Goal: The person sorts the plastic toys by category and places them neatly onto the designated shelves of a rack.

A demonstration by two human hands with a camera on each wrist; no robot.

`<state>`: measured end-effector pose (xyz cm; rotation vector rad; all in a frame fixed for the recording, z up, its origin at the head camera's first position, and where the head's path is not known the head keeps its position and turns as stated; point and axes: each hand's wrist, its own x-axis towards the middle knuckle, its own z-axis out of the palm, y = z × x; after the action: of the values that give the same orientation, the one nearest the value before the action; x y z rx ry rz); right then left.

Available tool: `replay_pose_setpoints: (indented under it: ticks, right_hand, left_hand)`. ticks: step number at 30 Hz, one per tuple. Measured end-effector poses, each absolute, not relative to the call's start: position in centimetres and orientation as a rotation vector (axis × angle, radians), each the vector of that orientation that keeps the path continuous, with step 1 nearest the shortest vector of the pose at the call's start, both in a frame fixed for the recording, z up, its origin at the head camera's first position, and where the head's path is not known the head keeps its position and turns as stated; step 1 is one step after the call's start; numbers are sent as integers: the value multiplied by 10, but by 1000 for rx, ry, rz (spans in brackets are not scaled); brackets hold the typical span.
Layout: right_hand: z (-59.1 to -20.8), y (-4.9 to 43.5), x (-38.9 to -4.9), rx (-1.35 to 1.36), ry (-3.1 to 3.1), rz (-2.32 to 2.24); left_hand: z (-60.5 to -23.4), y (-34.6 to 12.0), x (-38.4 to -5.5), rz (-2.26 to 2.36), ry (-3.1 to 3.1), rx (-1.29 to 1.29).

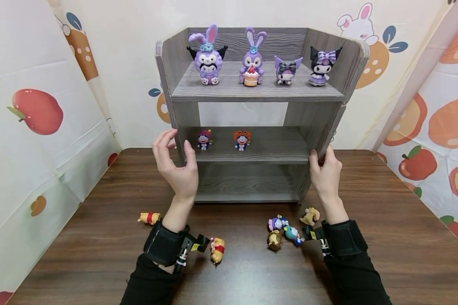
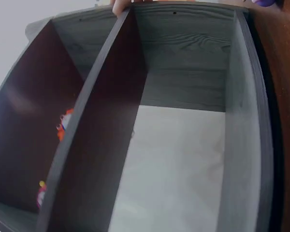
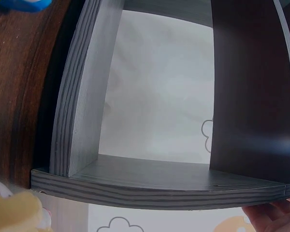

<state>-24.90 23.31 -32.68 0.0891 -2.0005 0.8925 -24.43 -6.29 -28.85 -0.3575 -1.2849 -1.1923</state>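
Observation:
A grey wood-grain display shelf stands upright on the table. My left hand is at its left side panel, fingers outside the panel and thumb at the front on the inner side, spread with a visible gap at the palm. At the right side panel, my right hand grips the edge, thumb in front and fingers behind. The right hand's fingers show against the panel's outer face in the right wrist view. On the middle board stand a pink-hatted figurine and an orange crab-hatted figurine.
Several purple and black figurines, among them a bunny with a cake, stand on the top board. Yellow bear figurines with red shirts lie near my left wrist. A cluster of small figurines and a tan figurine lie by my right wrist.

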Motion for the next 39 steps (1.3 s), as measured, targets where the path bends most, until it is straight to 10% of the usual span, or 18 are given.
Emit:
replay_pose_setpoints:
  ticks: [39]
  right_hand:
    - [-323, 234, -246, 105, -2016, 909]
  left_hand:
    - [-308, -69, -236, -1669, -1666, -242]
